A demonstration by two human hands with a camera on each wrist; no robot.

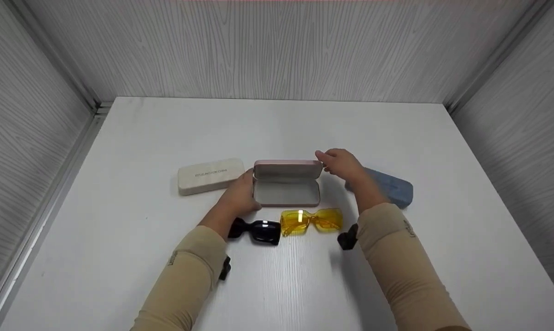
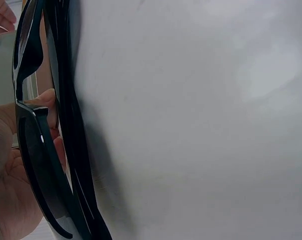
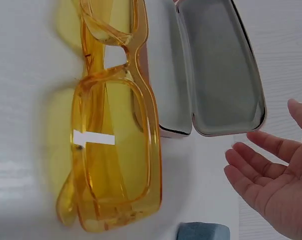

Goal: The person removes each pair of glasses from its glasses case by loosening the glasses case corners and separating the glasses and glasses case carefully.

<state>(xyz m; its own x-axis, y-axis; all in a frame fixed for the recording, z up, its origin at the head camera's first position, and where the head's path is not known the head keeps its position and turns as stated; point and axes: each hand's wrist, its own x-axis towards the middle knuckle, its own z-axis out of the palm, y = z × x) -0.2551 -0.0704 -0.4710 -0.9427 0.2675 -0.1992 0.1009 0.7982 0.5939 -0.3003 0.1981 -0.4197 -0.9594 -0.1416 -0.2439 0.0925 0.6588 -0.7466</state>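
Note:
A pink glasses case (image 1: 287, 192) lies with its lid up and its grey lining showing. My left hand (image 1: 240, 195) grips its left end, thumb at the front side. In the left wrist view, black sunglasses (image 2: 40, 165) partly hide that hand. My right hand (image 1: 343, 163) is at the lid's upper right corner; the right wrist view shows its fingers (image 3: 263, 145) spread, with a fingertip right at the lid's edge. Yellow-framed glasses (image 1: 311, 220) with yellow lenses lie folded in front of the case, next to the black sunglasses (image 1: 264, 231).
An off-white glasses case (image 1: 210, 177) with printed lettering lies closed to the left. On the right a blue case (image 1: 394, 187) is partly covered by my right forearm. Grey wood-grain panels (image 1: 277, 50) stand behind and beside the white table (image 1: 277, 124).

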